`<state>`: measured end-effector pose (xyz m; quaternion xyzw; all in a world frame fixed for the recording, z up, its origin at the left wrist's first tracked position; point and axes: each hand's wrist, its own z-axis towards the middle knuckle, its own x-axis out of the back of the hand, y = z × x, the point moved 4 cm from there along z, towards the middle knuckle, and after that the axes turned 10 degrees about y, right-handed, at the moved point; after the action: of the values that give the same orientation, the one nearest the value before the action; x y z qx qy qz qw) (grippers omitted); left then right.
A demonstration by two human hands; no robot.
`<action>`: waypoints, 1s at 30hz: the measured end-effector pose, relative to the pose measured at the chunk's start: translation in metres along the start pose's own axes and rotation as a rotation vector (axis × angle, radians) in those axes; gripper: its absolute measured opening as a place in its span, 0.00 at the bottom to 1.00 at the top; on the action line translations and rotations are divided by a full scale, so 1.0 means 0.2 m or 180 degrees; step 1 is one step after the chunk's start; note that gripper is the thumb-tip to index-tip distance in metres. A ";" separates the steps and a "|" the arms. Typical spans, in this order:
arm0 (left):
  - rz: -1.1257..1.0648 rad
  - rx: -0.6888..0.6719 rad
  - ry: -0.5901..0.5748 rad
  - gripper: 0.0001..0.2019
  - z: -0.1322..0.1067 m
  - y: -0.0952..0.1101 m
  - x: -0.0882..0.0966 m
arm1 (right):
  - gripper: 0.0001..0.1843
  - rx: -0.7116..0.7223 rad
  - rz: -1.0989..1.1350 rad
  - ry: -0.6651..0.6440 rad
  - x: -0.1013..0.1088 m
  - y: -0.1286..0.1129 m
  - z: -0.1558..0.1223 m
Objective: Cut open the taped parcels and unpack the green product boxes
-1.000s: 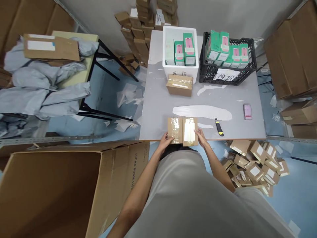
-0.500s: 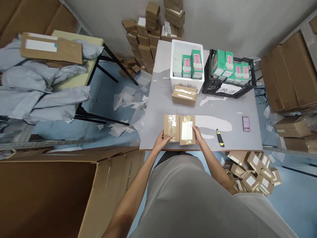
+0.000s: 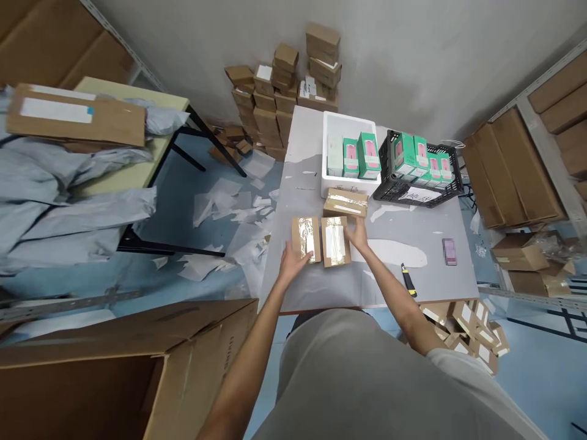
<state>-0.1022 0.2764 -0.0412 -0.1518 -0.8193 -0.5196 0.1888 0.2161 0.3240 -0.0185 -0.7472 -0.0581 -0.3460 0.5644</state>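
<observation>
Two small taped cardboard boxes lie side by side on the grey table, a narrow gap between them. My left hand [image 3: 292,264] holds the left cardboard box [image 3: 302,231] at its lower left side, thumb on top. My right hand [image 3: 359,234] grips the right side of the other cardboard box [image 3: 335,244], which carries a white label. A third taped cardboard box [image 3: 346,201] lies just behind, close to my right fingertips. Some of the right fingers are hidden behind the box edge.
A white bin [image 3: 326,153] and a black crate [image 3: 385,177] hold green-and-pink boxes at the table's back. A yellow-and-black utility knife [image 3: 408,281] and a purple phone-like object [image 3: 449,252] lie right. A large open carton [image 3: 206,348] stands at lower left.
Both hands have pushed the two boxes forward, away from the table's front edge and nearer the third box. The camera view has tilted up.
</observation>
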 end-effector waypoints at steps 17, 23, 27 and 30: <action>0.1193 -0.0795 0.0023 0.60 -0.25 0.07 -0.27 | 0.58 0.0899 -0.2530 -0.1038 0.08 -0.24 0.56; 0.1590 -0.1400 -0.0561 0.46 -0.34 0.07 -0.32 | 0.50 0.0170 -0.2006 0.0057 0.44 0.06 0.16; 0.1538 -0.1471 -0.0678 0.35 -0.30 0.06 -0.33 | 0.53 -0.0354 -0.1604 0.0908 0.59 0.27 -0.21; 0.1469 -0.1602 -0.0678 0.34 -0.20 0.10 -0.31 | 0.52 -0.0627 -0.1534 0.1199 0.58 0.37 -0.41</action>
<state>-0.0323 0.2462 -0.0387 -0.4280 -0.6249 -0.6301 0.1714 0.3019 0.1908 -0.0006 -0.6858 -0.0941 -0.6060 0.3920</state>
